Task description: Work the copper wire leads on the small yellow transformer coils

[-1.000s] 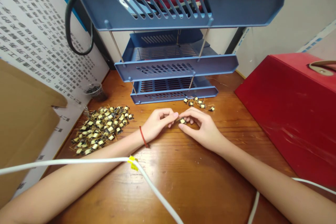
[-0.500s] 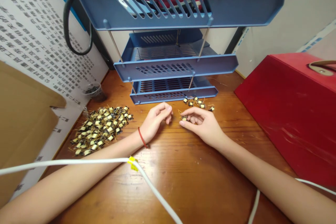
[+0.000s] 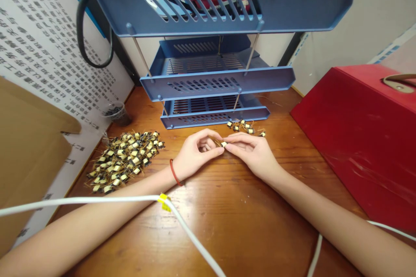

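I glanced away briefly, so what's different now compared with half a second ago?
The left hand has moved right, back to the small part; whether it grips it is unclear. The right hand still holds that part. The pile of parts, the blue trays and the red box look unchanged.

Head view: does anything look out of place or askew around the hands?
The white cable looks odd: it crosses the view in front of the left forearm, perhaps an awkward spot. Nothing else clearly stands out.
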`<state>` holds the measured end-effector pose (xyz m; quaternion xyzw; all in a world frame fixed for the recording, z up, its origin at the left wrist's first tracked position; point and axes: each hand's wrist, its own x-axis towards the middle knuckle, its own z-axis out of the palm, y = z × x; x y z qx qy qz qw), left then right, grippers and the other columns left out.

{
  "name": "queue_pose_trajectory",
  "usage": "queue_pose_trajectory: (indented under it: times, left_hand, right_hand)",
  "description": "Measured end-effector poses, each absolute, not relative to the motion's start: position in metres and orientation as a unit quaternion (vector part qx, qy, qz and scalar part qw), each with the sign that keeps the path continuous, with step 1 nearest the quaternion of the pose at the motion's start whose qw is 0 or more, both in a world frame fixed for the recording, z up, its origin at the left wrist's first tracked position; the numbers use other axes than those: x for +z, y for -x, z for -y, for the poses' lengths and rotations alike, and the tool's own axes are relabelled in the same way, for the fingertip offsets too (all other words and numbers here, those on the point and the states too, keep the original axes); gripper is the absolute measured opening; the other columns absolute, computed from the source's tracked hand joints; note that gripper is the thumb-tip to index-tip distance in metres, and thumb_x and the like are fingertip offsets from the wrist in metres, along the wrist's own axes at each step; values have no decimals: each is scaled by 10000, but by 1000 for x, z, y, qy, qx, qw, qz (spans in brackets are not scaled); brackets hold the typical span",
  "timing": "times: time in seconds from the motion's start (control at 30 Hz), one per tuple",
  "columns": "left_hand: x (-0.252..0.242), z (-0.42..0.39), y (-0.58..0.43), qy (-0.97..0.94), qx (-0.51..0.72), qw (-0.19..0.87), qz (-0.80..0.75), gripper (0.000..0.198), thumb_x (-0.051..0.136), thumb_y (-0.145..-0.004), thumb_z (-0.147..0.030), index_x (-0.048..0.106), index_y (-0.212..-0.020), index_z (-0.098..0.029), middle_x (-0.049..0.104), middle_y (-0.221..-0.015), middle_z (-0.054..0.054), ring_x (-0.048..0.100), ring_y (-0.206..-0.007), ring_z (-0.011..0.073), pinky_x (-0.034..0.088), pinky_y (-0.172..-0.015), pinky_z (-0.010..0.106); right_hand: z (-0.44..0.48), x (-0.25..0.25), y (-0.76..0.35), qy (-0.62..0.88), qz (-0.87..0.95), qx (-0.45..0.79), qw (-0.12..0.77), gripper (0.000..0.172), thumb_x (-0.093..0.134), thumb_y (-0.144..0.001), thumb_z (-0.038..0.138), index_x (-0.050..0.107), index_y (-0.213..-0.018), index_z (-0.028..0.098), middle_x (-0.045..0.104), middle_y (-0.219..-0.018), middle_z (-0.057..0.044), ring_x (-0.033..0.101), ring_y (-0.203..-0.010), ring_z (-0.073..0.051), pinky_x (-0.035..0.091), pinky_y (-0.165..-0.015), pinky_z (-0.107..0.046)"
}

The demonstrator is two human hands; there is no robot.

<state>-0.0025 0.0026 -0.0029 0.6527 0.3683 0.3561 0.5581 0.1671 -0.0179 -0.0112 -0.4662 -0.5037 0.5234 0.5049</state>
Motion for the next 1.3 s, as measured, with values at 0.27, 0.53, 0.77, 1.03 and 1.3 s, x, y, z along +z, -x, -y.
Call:
queue_pose_trajectory:
  times: [0.27,0.53,0.77,1.03,1.3]
  left_hand:
    - [-2,-2,3,-642,346,576,-370,256,614,-761,-288,596,-940,-106,620,-670,30,564,-606,103,462,-635,229]
    - [-4,-2,3,-609,351,601,-379,228,593,-765,-246,616,-920,-80,649,-704,59,600,-628,115,492,-647,234]
    - [-1,0,1,-610,340,588,-409,321,665,-702,-256,624,-954,-62,665,-672,63,601,-586,110,485,-622,226]
    - [1,1,1,-589,344,600,-418,366,727,-633,-286,640,-917,-72,678,-643,56,599,-522,109,492,-556,225]
    - [-4,-2,0,-549,383,632,-391,322,708,-665,-301,637,-882,-74,700,-713,79,642,-604,135,531,-644,266]
  right_hand:
    - [21,-6,-165,505,448,548,493,248,789,-542,303,673,-702,153,694,-651,-15,623,-521,-108,544,-562,-250]
    - [21,-5,-165,498,461,548,489,286,774,-563,358,632,-698,150,689,-653,-32,642,-582,-126,540,-549,-234]
    - [22,-5,-163,495,480,537,486,291,756,-587,380,600,-688,155,684,-651,-29,612,-530,-110,538,-550,-254]
    - [23,-11,-163,498,512,502,487,223,728,-636,341,609,-706,166,703,-725,-40,666,-683,-151,541,-663,-282]
    - [22,-9,-164,494,513,516,476,239,713,-648,362,607,-731,165,720,-832,-77,680,-742,-178,536,-674,-308]
